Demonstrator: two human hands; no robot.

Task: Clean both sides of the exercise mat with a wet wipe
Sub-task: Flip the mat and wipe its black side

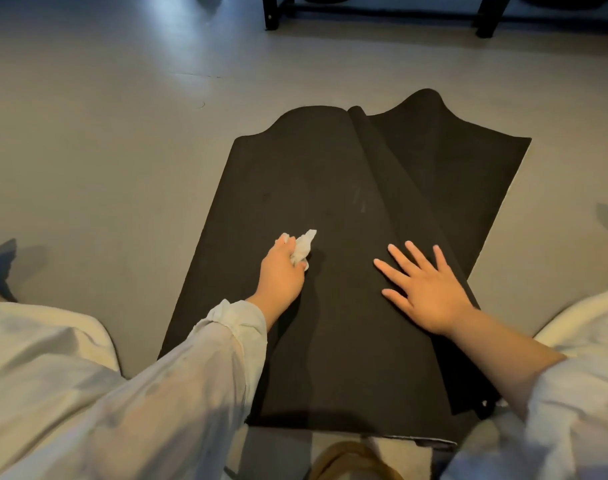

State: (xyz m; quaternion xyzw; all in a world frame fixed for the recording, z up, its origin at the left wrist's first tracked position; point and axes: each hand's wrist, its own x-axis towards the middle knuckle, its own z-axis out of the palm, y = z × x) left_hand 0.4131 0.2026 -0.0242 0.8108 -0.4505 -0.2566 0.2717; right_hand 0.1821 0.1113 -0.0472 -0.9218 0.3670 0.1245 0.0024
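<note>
Black mat (330,188) under folded flap

one black mat (330,188), one white wipe (303,249), two hands: left hand (280,275), right hand (424,289).

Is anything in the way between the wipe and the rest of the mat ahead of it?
Nothing visible. The left hand holds the wipe on the mat, with bare mat ahead. The right hand lies flat off to the side, near a fold.
</note>
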